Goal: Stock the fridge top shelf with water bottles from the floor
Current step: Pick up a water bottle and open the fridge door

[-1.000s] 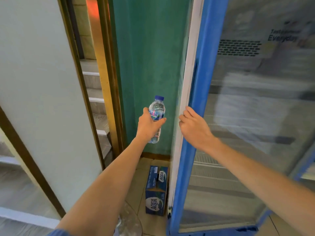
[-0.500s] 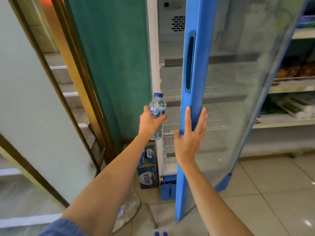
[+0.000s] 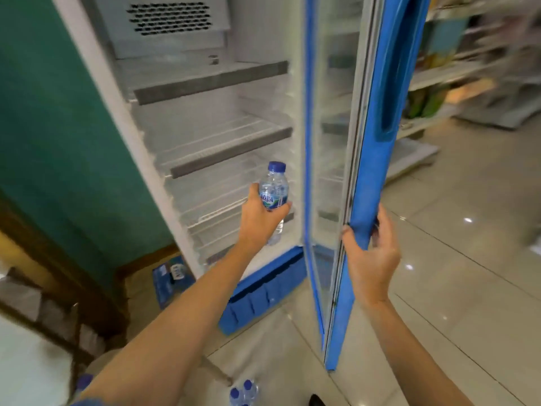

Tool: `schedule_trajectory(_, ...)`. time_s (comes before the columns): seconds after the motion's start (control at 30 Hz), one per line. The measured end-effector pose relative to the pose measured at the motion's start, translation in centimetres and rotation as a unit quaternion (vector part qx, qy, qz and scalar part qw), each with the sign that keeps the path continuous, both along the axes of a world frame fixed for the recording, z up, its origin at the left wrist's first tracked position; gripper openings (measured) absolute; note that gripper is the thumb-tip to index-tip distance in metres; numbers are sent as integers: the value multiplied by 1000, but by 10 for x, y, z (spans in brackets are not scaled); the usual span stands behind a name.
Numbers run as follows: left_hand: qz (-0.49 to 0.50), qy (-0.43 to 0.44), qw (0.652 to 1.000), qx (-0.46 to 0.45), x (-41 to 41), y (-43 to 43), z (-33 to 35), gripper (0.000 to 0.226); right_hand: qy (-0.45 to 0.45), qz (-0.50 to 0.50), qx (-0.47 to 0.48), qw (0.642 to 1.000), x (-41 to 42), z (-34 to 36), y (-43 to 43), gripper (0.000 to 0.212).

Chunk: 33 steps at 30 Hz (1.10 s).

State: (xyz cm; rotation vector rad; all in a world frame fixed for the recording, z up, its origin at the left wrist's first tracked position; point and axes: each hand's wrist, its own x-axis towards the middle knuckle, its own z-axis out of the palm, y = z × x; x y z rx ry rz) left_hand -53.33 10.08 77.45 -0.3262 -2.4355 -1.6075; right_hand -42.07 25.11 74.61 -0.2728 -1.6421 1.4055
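— Blue plastic frames that fridge door (image 3: 377, 171), right? How does it stand?

— Swung wide, almost edge-on to the camera. The right hand (image 3: 370, 259) grips its lower free edge, with the thumb on the inner side and the fingers wrapped round the outer face.

— And the other one?

— The left hand (image 3: 259, 222) is curled round a small water bottle (image 3: 273, 189). The bottle is upright, blue cap on top, its label showing between thumb and fingers. It hangs in front of the open fridge (image 3: 96, 71), level with the lower wire racks and touching none of them.

— Where is the top shelf?

— The top shelf (image 3: 210, 82) sits high up, just under the vent panel, and has a grey front strip. It is well above the bottle, with a second shelf (image 3: 231, 155) between them.

— Any more stock in view?

— Two blue bottle caps (image 3: 241, 391) show at the bottom edge, down on the tiled floor (image 3: 453, 230). They may belong to a pack, though only the tops fit in view. A blue carton (image 3: 172, 281) lies on the floor just left of the fridge, against the green wall (image 3: 52, 127).

— And on the right?

— Shop shelving (image 3: 456, 71), too blurred to tell the goods.
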Motion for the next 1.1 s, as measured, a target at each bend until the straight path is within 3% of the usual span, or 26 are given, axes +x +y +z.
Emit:
schedule_trajectory(0.17, -96, 2, 995, 27, 7, 91, 1, 44, -2, -28, -69, 997, 14, 3, 83, 41)
schedule_trajectory(0.47, -220, 0, 974, 51, 18, 240, 14, 44, -36, -48, -106, 993, -4, 4, 232, 45)
schedule_trajectory(0.63, -215, -8, 975, 52, 0, 289, 20, 46, -82, -31, -119, 989, -26, 7, 306, 40)
schedule_trajectory(0.83, -183, 1, 982, 34, -41, 339, 29, 46, -147, 20, -145, 978, -60, 12, 394, 49)
schedule_trajectory(1.0, -151, 20, 988, 32, -73, 378, 39, 52, -129, 43, -223, 965, -102, 29, 431, 32)
schedule_trajectory(1.1, -135, 23, 990, 33, -83, 399, 41, 54, -107, 20, -250, 962, -126, 30, 429, 35)
